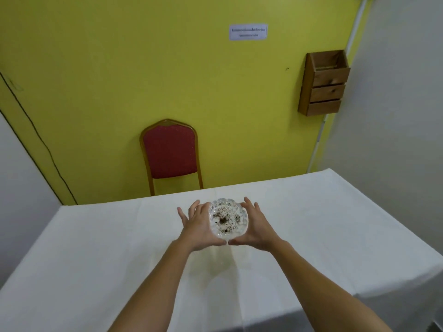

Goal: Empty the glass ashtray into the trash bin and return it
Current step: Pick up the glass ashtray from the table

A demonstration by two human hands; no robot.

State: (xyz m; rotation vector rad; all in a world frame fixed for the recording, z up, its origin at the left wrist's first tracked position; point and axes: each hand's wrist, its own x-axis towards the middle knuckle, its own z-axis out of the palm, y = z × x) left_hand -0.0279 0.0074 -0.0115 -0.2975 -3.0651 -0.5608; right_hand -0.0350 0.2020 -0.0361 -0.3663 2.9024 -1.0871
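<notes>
A round clear glass ashtray [228, 218] with dark ash and specks in its bowl is at the middle of the white-clothed table [335, 236]. My left hand [197, 226] cups its left side and my right hand [254, 226] cups its right side, thumbs meeting under its near edge. Both hands touch the glass. Whether the ashtray rests on the cloth or is lifted just above it cannot be told. No trash bin is in view.
A red padded chair [170, 152] with a gold frame stands behind the table's far edge, against the yellow wall. A wooden wall box [323, 83] hangs at the upper right. A black cable [43, 142] runs down the wall at the left.
</notes>
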